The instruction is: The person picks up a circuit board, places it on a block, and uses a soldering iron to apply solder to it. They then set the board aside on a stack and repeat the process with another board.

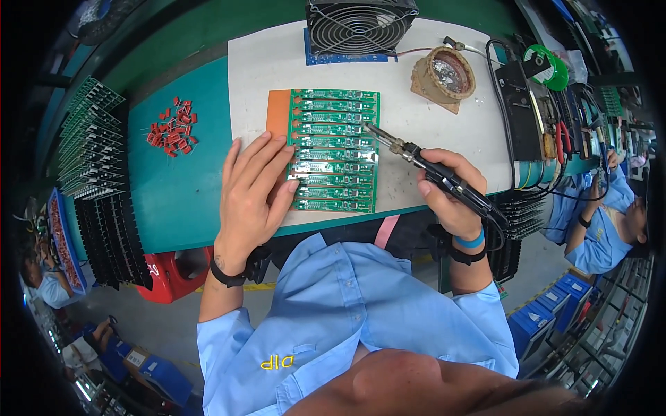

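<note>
A panel of green circuit boards (333, 150), made of several narrow strips in a stack, lies on the white sheet before me. My left hand (253, 180) rests flat on its left side, fingers stretched out and the thumb at the panel's edge. An orange strip (279, 111) shows beside the panel above those fingers. In my right hand (458, 218) is a black soldering iron (409, 152), gripped with fingers wrapped round the handle. Its metal tip is over the upper right part of the panel; whether it touches a joint cannot be made out.
Red components (173, 128) lie heaped on the green mat (187, 201). Racked boards (94, 139) stand far left. A fan (361, 26) and a solder pot (447, 76) are at the back. Right of them sit a green solder spool (548, 67) and red-handled pliers (562, 142). Co-workers sit either side.
</note>
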`<state>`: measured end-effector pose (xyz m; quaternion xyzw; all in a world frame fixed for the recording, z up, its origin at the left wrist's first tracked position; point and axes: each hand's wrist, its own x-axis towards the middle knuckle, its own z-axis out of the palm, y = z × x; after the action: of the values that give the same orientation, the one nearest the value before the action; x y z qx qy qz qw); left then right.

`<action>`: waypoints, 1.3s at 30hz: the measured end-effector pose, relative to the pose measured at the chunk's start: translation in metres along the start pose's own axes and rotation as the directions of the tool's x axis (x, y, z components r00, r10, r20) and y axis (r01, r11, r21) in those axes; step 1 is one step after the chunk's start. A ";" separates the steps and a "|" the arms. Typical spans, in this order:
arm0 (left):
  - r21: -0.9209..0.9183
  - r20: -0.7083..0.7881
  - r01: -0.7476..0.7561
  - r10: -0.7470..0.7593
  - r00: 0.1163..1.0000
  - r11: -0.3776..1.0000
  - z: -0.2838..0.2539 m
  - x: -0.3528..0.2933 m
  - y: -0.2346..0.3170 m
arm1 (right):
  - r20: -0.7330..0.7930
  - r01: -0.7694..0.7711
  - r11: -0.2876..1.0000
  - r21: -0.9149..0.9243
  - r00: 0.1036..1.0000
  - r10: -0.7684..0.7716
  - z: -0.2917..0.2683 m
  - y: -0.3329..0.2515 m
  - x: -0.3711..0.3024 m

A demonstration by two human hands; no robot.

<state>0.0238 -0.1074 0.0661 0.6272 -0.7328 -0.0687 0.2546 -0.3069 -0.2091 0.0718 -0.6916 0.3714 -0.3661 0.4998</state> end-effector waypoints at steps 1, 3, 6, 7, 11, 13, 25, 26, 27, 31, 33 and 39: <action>0.004 0.000 -0.001 0.001 1.000 1.000 -0.003 0.000 0.003 | -0.014 0.011 1.000 -0.020 1.000 -0.012 -0.004 0.000 -0.001; -0.098 -0.010 0.033 -0.034 0.999 0.995 -0.017 -0.004 0.013 | -0.028 0.024 0.999 -0.038 0.999 -0.025 -0.010 0.004 -0.001; -0.272 -0.018 0.072 -0.080 0.997 0.960 -0.036 0.007 0.024 | -0.388 0.102 0.994 0.038 0.918 -0.079 -0.014 0.023 0.002; -0.394 -0.018 0.092 -0.107 0.994 0.915 -0.042 0.014 0.027 | -0.391 0.102 0.994 0.038 0.917 -0.079 -0.015 0.025 0.006; -0.516 0.003 0.142 -0.164 0.986 0.845 -0.058 0.059 0.031 | -0.398 -0.004 0.998 0.058 0.917 0.027 -0.017 0.025 0.018; -0.520 0.015 0.163 -0.182 0.983 0.839 -0.051 0.077 0.023 | -0.326 0.048 0.999 0.022 0.945 -0.038 -0.011 0.014 0.007; -0.145 0.144 -0.086 0.107 0.984 0.986 0.004 0.093 -0.005 | 0.044 0.086 0.996 -0.004 0.995 -0.085 -0.002 0.003 0.008; -0.142 0.153 -0.087 0.108 0.982 0.986 0.005 0.092 -0.005 | 0.048 0.086 0.996 0.006 0.995 -0.086 -0.002 0.004 0.009; -0.139 0.162 -0.088 0.110 0.981 0.986 0.005 0.092 -0.006 | 0.051 0.084 0.996 0.006 0.995 -0.084 -0.001 0.004 0.009; -0.128 0.172 -0.091 0.112 0.979 0.988 0.006 0.090 -0.007 | 0.047 0.088 0.996 0.001 0.995 -0.088 0.001 0.005 0.011; -0.124 0.172 -0.092 0.113 0.979 0.988 0.006 0.091 -0.007 | 0.061 0.094 0.995 0.013 0.994 -0.095 0.000 0.004 0.012; -0.126 0.165 -0.093 0.114 0.980 0.988 0.006 0.091 -0.007 | 0.090 0.105 0.995 0.005 0.990 -0.105 -0.002 0.005 0.012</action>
<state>0.0195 -0.1970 0.0835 0.5638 -0.7784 -0.1522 0.2304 -0.3040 -0.2213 0.0692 -0.7259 0.3117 -0.3602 0.4961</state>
